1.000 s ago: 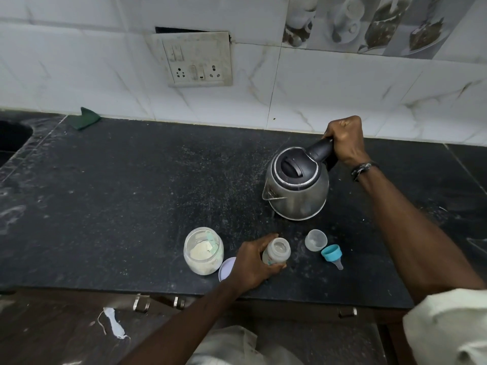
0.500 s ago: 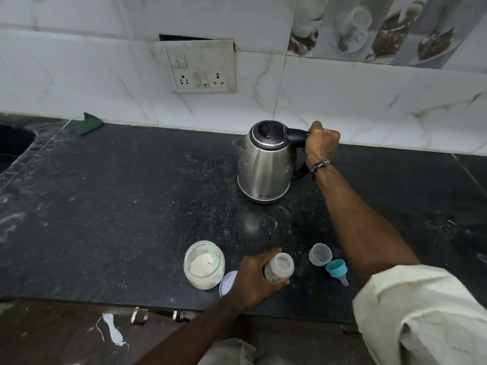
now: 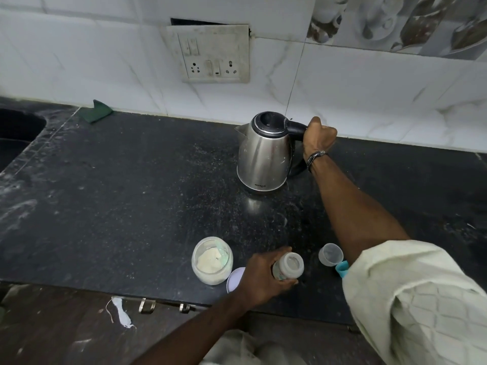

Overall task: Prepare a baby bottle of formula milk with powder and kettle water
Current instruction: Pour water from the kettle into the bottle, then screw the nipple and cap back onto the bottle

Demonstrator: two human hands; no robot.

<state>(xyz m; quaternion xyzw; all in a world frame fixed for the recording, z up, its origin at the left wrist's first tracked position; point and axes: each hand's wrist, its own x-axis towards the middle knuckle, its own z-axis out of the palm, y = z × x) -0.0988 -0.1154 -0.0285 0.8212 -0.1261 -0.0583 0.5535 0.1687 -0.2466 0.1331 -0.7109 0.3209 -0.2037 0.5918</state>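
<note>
While gripped, bottle (image 3: 287,266) in left hand (image 3: 261,280).

- kettle (image 3: 263,156): small dark brand print low on the steel body, nr the base — too tiny & blurred to read
- no other legible txt, nos. or signs anywhere

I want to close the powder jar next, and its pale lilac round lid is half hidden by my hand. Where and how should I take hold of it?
Probably pinch the pale lilac round lid by its exposed rim, coming from the counter's front edge. It lies flat and thin, wedged between the clear glass powder jar and the left hand that holds the clear baby bottle, so only that edge is free.
</note>
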